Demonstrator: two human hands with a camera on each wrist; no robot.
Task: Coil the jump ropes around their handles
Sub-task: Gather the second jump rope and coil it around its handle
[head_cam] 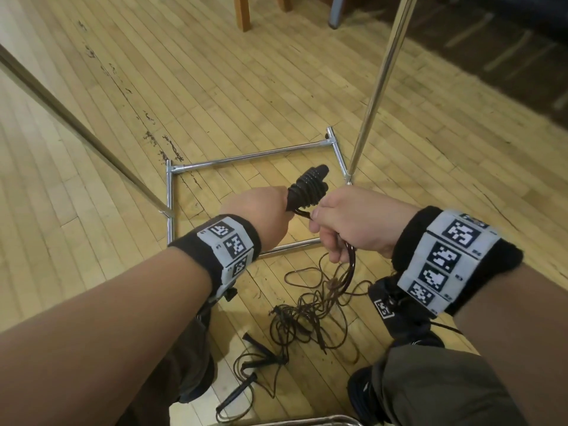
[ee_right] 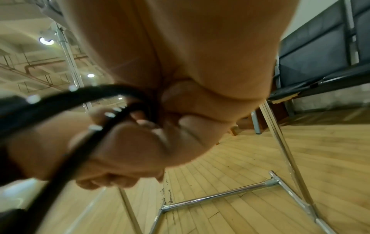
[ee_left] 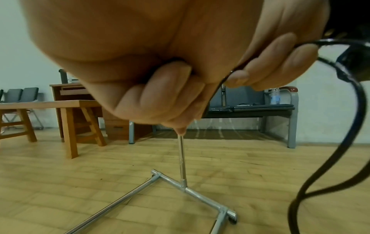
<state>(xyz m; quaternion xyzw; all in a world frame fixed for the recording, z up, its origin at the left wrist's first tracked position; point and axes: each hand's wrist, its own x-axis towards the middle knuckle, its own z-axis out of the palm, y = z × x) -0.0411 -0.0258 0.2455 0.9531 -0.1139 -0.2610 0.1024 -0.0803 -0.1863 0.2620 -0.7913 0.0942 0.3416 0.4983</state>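
Observation:
My left hand [head_cam: 261, 216] grips the black jump rope handles [head_cam: 309, 187], which stick up and away from me with dark rope wound tightly around them. My right hand [head_cam: 338, 222] is curled round the loose brown rope [head_cam: 350, 259] right beside the handles; the rope runs down from my fist to a tangled pile [head_cam: 307, 315] on the floor. A second black handle [head_cam: 255, 345] and another [head_cam: 236, 392] lie on the floor among thin cords. In the left wrist view my curled fingers [ee_left: 160, 88] close over a black cord [ee_left: 340, 142]. The right wrist view shows the rope [ee_right: 84, 142] crossing my fist.
A chrome rack base [head_cam: 246, 158] forms a square frame on the wooden floor, with upright poles [head_cam: 378, 87] at right and another [head_cam: 76, 124] slanting at left. My knees and shoes are at the bottom. A wooden bench [ee_left: 66, 120] and black seating [ee_left: 250, 109] stand further off.

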